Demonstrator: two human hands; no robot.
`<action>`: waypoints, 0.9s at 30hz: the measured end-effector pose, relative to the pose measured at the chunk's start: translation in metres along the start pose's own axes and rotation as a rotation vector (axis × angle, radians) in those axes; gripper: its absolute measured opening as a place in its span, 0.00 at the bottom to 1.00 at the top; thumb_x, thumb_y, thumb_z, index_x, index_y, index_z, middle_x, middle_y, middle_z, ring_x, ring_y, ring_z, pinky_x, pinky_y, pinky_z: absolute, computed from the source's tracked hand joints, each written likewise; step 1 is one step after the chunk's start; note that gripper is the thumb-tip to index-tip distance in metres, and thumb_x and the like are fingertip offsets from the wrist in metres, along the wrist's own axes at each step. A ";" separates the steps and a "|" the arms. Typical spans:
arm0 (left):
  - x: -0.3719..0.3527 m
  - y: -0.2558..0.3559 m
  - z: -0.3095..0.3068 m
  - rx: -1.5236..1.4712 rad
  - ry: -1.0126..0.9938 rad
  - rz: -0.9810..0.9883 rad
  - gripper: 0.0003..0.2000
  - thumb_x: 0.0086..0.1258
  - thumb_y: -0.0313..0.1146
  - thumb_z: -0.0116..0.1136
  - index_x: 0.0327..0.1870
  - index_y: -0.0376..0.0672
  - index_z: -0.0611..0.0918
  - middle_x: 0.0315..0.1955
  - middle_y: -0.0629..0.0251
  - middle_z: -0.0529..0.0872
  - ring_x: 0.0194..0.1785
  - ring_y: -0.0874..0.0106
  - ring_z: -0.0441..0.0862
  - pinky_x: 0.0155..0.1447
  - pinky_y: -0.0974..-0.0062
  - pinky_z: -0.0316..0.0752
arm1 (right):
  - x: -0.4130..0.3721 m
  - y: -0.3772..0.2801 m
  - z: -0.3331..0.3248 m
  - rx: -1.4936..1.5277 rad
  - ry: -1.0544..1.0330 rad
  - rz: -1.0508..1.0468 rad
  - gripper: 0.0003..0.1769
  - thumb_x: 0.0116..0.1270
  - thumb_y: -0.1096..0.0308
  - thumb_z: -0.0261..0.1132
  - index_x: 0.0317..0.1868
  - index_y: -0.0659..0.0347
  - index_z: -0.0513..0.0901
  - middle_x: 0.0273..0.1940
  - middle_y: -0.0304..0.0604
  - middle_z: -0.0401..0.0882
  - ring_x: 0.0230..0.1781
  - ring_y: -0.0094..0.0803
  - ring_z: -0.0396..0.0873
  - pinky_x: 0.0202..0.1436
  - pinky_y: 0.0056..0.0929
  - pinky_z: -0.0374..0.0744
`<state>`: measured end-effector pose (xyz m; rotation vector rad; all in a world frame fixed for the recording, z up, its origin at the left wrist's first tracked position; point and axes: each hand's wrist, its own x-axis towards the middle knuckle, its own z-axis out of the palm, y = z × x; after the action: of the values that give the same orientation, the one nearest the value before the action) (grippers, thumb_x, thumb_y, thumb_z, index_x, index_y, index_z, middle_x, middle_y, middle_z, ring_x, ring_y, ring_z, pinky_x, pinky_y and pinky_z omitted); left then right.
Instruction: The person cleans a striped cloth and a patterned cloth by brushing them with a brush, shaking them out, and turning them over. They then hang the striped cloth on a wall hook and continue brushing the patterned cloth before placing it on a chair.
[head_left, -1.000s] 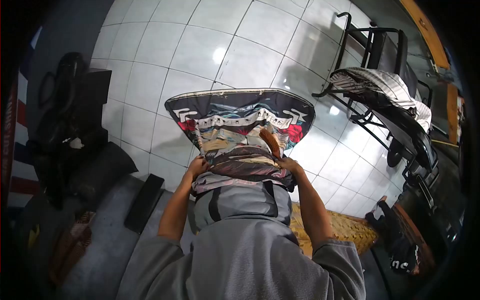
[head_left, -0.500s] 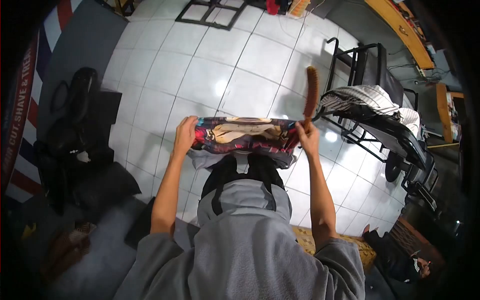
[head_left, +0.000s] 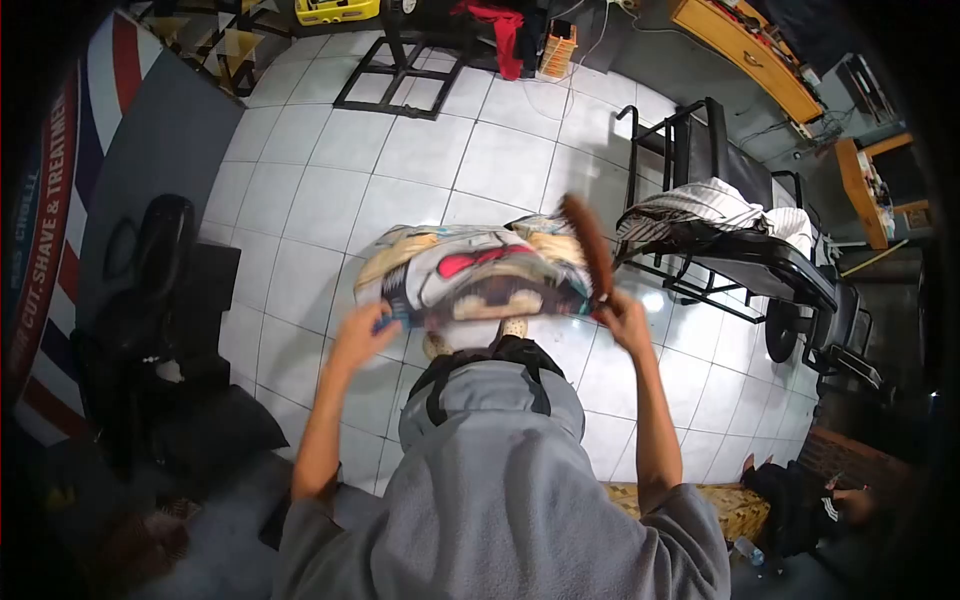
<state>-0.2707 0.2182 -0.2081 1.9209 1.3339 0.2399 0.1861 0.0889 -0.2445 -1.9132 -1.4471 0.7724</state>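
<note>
A colourful printed cloth (head_left: 480, 270) is stretched between my two hands above the tiled floor, blurred by motion and billowing away from me. My left hand (head_left: 362, 335) grips its near left corner with closed fingers. At the near right corner, my right hand (head_left: 626, 322) is closed on the cloth and also on the handle of a brown brush (head_left: 588, 240). The brush points up and away, its long bristled part over the cloth's right side.
A black barber chair (head_left: 760, 255) with a striped cloth (head_left: 700, 208) stands to the right. Another black chair (head_left: 165, 250) is at the left. A black metal frame (head_left: 400, 90) lies on the floor ahead. A person (head_left: 800, 500) is at the lower right.
The cloth has swung outward and spread, showing a different part of its print. Both hands have moved lower and nearer to me, and the brush has tilted left. More of the room's far side shows.
</note>
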 end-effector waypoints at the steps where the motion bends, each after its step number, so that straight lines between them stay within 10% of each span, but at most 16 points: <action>1: -0.013 -0.029 0.027 0.001 -0.098 0.114 0.13 0.56 0.29 0.66 0.40 0.38 0.78 0.34 0.53 0.80 0.37 0.57 0.79 0.39 0.65 0.74 | -0.015 0.003 0.010 -0.099 -0.139 0.085 0.11 0.60 0.65 0.67 0.34 0.67 0.81 0.18 0.51 0.72 0.16 0.34 0.67 0.23 0.34 0.68; 8: -0.084 -0.060 0.073 -0.180 -0.237 -0.021 0.15 0.54 0.21 0.57 0.44 0.38 0.77 0.37 0.48 0.80 0.43 0.47 0.77 0.47 0.60 0.73 | -0.100 0.010 0.042 0.363 -0.560 0.624 0.17 0.63 0.61 0.66 0.35 0.70 0.80 0.17 0.35 0.70 0.18 0.21 0.67 0.21 0.25 0.67; 12: -0.077 -0.046 0.061 0.019 0.068 0.040 0.16 0.53 0.15 0.49 0.44 0.36 0.77 0.38 0.48 0.78 0.44 0.45 0.76 0.45 0.59 0.72 | -0.100 0.016 0.038 0.428 -0.568 0.497 0.19 0.58 0.64 0.67 0.43 0.71 0.77 0.24 0.33 0.72 0.20 0.19 0.67 0.22 0.21 0.67; 15: -0.054 -0.030 0.039 0.124 0.300 0.024 0.18 0.52 0.13 0.48 0.45 0.37 0.77 0.39 0.49 0.76 0.43 0.47 0.76 0.45 0.60 0.72 | -0.085 -0.003 0.025 0.440 -0.500 0.399 0.22 0.50 0.66 0.72 0.42 0.71 0.78 0.29 0.35 0.75 0.27 0.23 0.71 0.30 0.22 0.73; 17: -0.042 -0.013 0.025 0.142 0.441 0.019 0.20 0.50 0.12 0.46 0.46 0.37 0.77 0.37 0.50 0.74 0.42 0.48 0.75 0.46 0.59 0.71 | -0.066 -0.036 0.006 -0.120 -0.432 0.332 0.18 0.45 0.75 0.67 0.40 0.68 0.77 0.32 0.53 0.79 0.32 0.47 0.78 0.38 0.36 0.75; 27: 0.024 0.022 -0.046 -0.074 0.976 0.054 0.20 0.49 0.11 0.44 0.43 0.37 0.78 0.37 0.58 0.76 0.41 0.62 0.76 0.46 0.69 0.72 | -0.008 -0.107 -0.011 -0.166 0.795 -0.042 0.14 0.47 0.81 0.60 0.37 0.64 0.74 0.31 0.49 0.72 0.31 0.47 0.73 0.37 0.37 0.73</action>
<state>-0.2700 0.2576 -0.1680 1.8155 1.8120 1.3606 0.1266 0.1028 -0.1553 -1.9628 -1.0489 -0.1536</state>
